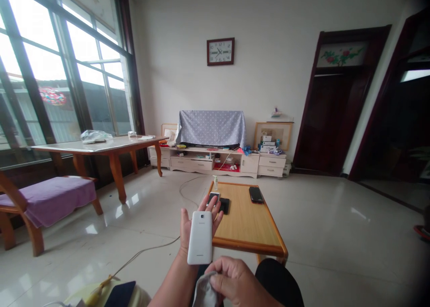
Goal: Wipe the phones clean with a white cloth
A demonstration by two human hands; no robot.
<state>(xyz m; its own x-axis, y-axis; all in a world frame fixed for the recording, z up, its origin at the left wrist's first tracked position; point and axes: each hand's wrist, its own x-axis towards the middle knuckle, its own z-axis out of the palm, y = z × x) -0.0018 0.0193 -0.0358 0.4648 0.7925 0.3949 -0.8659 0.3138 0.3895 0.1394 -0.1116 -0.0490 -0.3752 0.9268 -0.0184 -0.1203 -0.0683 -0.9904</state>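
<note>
Daylight from the windows (82, 42) glares off the floor (322, 222).

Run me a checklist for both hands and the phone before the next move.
1. Held white phone supported: ok, it lies on the open left hand.
2. Grey cloth gripped: ok, pinched between thumb and fingers of the right hand.
3. Back of the phone facing up: ok, the camera lens shows near its far end.
4. Screen free of marks: cannot tell, it faces down.
5. Cloth lying over the phone's back: not ok, it is at the near end, below the phone in the picture.
6. Black phone resting on the low table: ok, near the right edge.
</note>
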